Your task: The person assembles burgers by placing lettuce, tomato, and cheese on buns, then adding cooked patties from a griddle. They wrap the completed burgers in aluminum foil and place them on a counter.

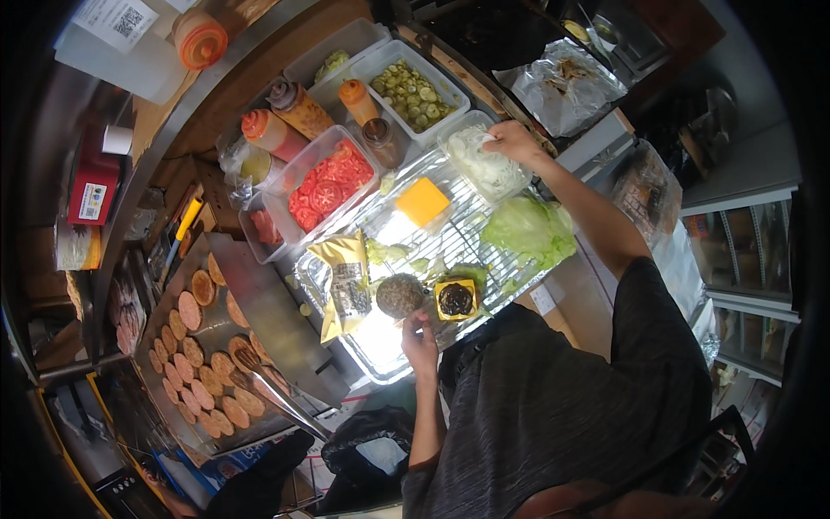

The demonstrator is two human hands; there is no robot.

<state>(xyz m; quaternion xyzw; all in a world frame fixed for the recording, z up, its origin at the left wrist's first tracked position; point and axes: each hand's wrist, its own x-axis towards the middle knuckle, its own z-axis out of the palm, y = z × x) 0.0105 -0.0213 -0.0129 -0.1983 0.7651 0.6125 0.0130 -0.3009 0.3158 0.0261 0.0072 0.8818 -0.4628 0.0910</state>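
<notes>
My right hand (pixel 512 144) reaches into a clear plastic tub of sliced white onion (pixel 476 162), its fingers curled on some slices. At the near side of a foil-lined tray with a wire rack (pixel 305 266), my left hand (pixel 420 342) has its fingertips at the lower edge of a dark, round patty or bun (pixel 400 295). Whether it grips that piece is not clear. Just right of it lies a patty with dark sauce on a yellow cheese slice (pixel 456 301), over some lettuce. A stack of cheese slices (pixel 423 202) and a lettuce head (pixel 528 230) rest on the rack.
A yellow wrapper packet (pixel 345 285) lies on the tray's left. Behind stand tubs of sliced tomato (pixel 331 185) and pickles (pixel 415 97), and squeeze bottles (pixel 301 107). On the left, a griddle (pixel 259 305) carries several patties (pixel 192 350), with metal tongs (pixel 292 405) over it.
</notes>
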